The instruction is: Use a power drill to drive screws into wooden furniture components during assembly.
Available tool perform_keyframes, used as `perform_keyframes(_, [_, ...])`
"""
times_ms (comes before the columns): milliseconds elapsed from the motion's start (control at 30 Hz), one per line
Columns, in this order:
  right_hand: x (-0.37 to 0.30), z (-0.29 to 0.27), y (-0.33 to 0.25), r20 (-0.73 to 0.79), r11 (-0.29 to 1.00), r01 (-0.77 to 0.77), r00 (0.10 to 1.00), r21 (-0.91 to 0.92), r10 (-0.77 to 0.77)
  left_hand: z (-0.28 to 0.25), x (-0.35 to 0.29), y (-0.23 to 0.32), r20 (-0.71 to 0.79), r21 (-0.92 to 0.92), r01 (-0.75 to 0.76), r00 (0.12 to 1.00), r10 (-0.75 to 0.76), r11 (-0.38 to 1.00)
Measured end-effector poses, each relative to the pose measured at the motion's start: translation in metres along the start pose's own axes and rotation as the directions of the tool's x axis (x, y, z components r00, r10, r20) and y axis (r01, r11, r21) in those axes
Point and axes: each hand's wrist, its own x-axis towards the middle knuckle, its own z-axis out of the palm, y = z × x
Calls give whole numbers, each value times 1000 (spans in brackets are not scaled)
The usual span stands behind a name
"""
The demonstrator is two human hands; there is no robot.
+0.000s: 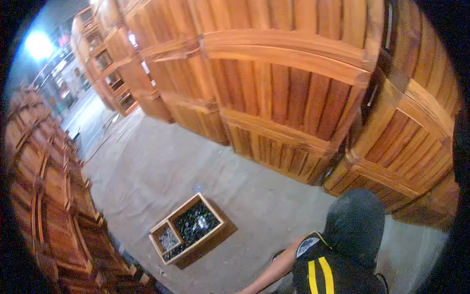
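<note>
Neither my left hand nor my right hand shows in the head view. On the grey floor sits a wooden box (208, 245) divided into compartments. Small silvery metal pieces (168, 238) fill the smaller compartment. Dark, shiny small pieces (196, 220) lie in the larger one, too small to name. To the right of the box a co-worker (320, 264) in a dark cap and a black shirt with yellow stripes bends low. The co-worker's bare arm (274, 274) reaches down to the left, its hand cut off by the lower edge.
Tall slatted wooden panels (289, 98) stand along the far and right side. More wooden panels (54, 196) line the left. Between them runs a strip of grey floor (147, 157) toward a bright lamp (39, 45) at the far left.
</note>
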Motion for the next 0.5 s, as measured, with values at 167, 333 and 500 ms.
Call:
perform_keyframes(167, [-6, -16, 15, 55, 923, -147, 983, -356, 177, -46, -59, 30, -349, 460, -154, 874, 337, 874])
perform_keyframes(333, [-13, -35, 9, 59, 812, -252, 942, -527, 331, -42, -47, 28, -269, 83, -418, 865, 425, 904])
perform_keyframes(500, [-14, -34, -9, 161, 872, -193, 943, -449, 292, -18, -48, 38, -423, -59, -387, 845, 328, 920])
